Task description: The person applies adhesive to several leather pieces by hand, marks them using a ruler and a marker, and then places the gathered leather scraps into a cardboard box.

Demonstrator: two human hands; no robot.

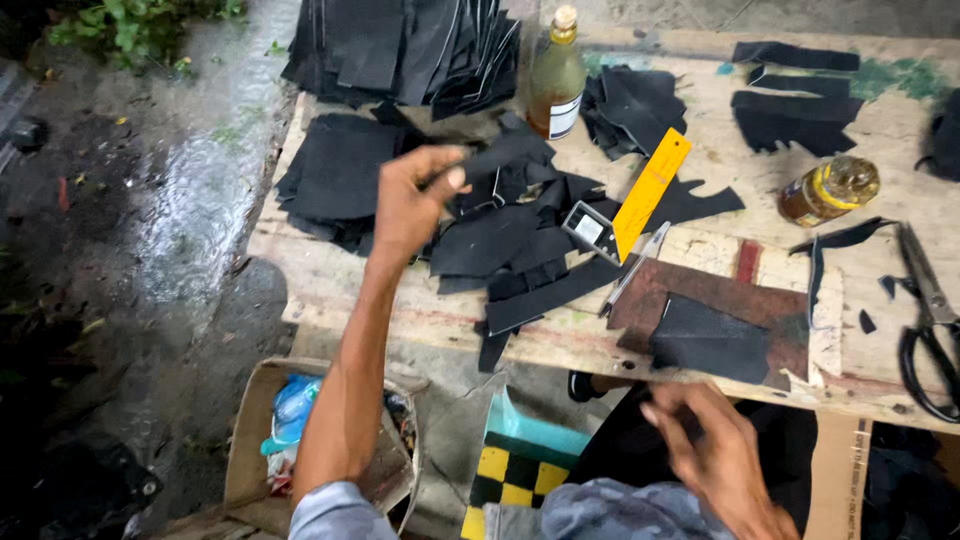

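Observation:
My left hand point(412, 200) is raised over the wooden worktable point(700, 270) and pinches a black leather strip point(505, 155) that sticks out to the right. Under it lies a heap of black leather pieces point(510, 250). My right hand point(715, 450) hovers low at the table's near edge, fingers loosely spread, holding nothing; it is blurred. Just beyond it a black leather piece point(712, 338) lies on a brown board point(700, 300).
A yellow ruler point(650, 190), a small grey block point(588, 230) and a metal blade point(632, 268) lie mid-table. An upright bottle point(556, 85), a tipped jar point(830, 188), scissors point(930, 320), stacked black sheets point(400, 45). A cardboard box point(250, 440) stands below on wet ground.

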